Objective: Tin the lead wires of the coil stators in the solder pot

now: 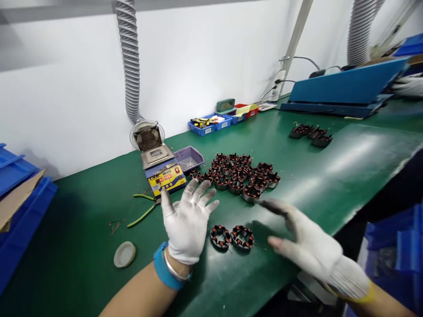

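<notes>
My left hand (187, 220) wears a white glove and hovers above the green mat with fingers spread, holding nothing. My right hand (306, 242), also gloved, is stretched out flat with darkened fingertips, empty. Between them two copper-wound stator rings (220, 236) (242, 237) lie side by side on the green table (82, 229). Just beyond my fingers sits a cluster of several more stators (243, 175). A blue wrist strap and a metal bangle circle my left wrist.
A solder pot (163, 169) with a fan (147, 137) and grey duct stands behind my left hand, beside a purple tray (189, 157). Green-handled pliers (143, 207) and a round lid (124, 254) lie left. Three stators (310, 134) sit far right near a blue machine (346, 88); small bins (214, 122) line the wall.
</notes>
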Motion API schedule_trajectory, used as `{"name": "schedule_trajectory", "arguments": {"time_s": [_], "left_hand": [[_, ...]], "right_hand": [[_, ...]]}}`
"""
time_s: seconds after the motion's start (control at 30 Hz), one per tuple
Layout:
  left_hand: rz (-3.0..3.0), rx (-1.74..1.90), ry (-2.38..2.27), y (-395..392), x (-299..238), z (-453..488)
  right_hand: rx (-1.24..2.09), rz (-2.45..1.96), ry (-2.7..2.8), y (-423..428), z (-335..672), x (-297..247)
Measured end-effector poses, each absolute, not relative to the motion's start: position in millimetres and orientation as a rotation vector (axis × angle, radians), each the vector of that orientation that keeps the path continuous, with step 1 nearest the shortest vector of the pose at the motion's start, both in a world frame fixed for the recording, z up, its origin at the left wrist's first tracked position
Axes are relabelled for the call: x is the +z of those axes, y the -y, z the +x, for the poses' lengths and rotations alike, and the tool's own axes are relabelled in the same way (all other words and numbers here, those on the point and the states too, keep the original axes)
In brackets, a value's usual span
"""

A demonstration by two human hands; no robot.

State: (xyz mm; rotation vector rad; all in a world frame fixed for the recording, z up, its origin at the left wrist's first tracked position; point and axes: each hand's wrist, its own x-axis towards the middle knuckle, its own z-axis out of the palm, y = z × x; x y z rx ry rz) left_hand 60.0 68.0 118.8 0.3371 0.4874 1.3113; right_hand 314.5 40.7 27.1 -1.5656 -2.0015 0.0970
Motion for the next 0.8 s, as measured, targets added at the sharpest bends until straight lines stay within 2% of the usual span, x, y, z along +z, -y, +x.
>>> {"name": "schedule_trajectory", "arguments": {"time_s": [0.1, 0.27, 0.4, 0.53, 0.67, 0.8], "left_hand": [[0.335, 1.313, -0.534, -70, 113, 62], [0.340, 1.322, -0.615, -68, 112, 58], [0.474, 1.324, -0.760, -67, 105, 60], [0.678, 1.306, -0.946, -64, 95, 65], [0.635, 0.992, -0.917, -55, 96, 69], [0.440, 1.124, -1.042, -52, 99, 70]], "right_hand": [[-0.278, -1.539, 2.016, -71, 333, 30], [-0.437, -1.581, 2.049, -108, 327, 15], [-0.519, -1.460, 2.034, -103, 323, 14], [-0.432, -1.169, 2.045, -78, 300, 42], [-0.224, -0.764, 2.118, -57, 257, 77], [-0.117, -0.823, 1.989, -57, 236, 85]]}}
